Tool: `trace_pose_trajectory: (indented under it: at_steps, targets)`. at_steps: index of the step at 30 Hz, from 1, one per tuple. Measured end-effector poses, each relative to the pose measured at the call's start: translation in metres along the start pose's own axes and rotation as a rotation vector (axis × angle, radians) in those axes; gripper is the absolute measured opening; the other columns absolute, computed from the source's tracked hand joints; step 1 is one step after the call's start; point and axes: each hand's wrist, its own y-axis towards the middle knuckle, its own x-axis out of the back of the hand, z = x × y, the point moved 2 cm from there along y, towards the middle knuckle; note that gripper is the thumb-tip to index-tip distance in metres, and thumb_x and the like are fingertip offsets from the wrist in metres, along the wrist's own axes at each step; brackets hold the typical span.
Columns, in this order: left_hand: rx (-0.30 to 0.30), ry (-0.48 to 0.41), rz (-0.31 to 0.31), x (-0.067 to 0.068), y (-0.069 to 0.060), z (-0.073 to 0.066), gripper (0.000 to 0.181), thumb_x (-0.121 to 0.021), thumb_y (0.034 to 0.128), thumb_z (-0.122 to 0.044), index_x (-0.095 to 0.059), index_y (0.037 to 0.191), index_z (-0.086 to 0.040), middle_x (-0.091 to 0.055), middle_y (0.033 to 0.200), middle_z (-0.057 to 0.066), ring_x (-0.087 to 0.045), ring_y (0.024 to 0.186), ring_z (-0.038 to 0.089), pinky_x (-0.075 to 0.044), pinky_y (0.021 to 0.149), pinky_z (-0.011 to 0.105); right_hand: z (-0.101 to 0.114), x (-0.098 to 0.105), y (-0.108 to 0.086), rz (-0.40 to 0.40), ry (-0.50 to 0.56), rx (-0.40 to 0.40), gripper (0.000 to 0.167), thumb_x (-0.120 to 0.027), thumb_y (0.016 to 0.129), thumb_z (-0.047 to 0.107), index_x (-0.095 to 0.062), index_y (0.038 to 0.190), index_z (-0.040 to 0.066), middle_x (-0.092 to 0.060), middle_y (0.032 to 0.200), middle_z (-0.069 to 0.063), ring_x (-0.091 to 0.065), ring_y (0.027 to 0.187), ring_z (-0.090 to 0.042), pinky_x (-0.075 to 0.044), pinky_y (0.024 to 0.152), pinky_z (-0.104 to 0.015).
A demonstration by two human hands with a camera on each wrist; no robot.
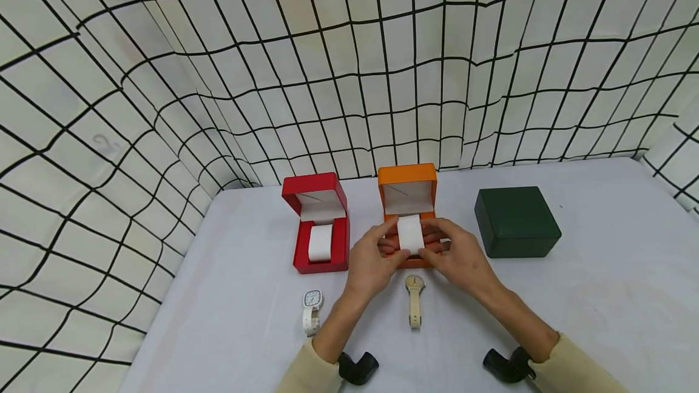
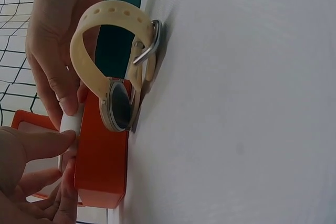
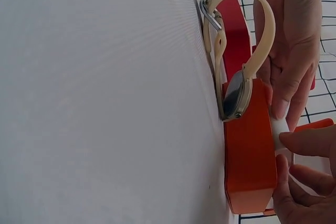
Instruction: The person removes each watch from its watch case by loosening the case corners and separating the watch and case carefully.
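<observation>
Cream sleeves point(image 1: 308, 372): nearest us in the head view, with a black curved piece point(image 1: 358, 370) showing by the left one.
White cushion point(image 1: 411, 234): we find it at the orange box point(image 1: 407, 174), standing a little proud of the rim; how deep it sits, we cannot tell.
Left hand point(image 1: 372, 259): pinches the cushion's left side, thumb at the near corner, forefinger toward the far one.
Right hand point(image 1: 460, 256): pinches the right side in much the same way.
Feel of the cushion: we judge it light, padded and slightly yielding, with a matte, hardly slippery face; not fragile, though it could dent.
Place to hold: we would grip both long sides evenly, thumbs near and fingers far, so that it stays level.
Cream watch point(image 1: 415, 302): from the head view we get only dial and straight strap; the left wrist view reveals a raised loop with a silver buckle point(image 2: 156, 38).
Green box point(image 1: 516, 220): we see it in the left wrist view, but not in the right.
Red box point(image 1: 341, 241): the right wrist view shows it; the left does not.
White watch point(image 1: 312, 308): plain to us only from the head.
</observation>
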Motion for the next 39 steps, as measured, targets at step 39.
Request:
trace_pose_trajectory:
  at_steps: [39]
  targets:
    - [0.001, 0.037, 0.052, -0.0004, 0.0052, 0.0014, 0.062, -0.083, 0.0873, -0.009, -0.061, 0.146, -0.010, -0.067, 0.118, 0.010, -0.065, 0.090, 0.015, -0.058, 0.079, 0.020, 0.0018, -0.0025, 0.0033, 0.042, -0.126, 0.021, 0.054, -0.081, 0.087, 0.003, -0.063, 0.138, -0.003, -0.067, 0.112, -0.013, -0.067, 0.092, -0.018, -0.062, 0.087, -0.038]
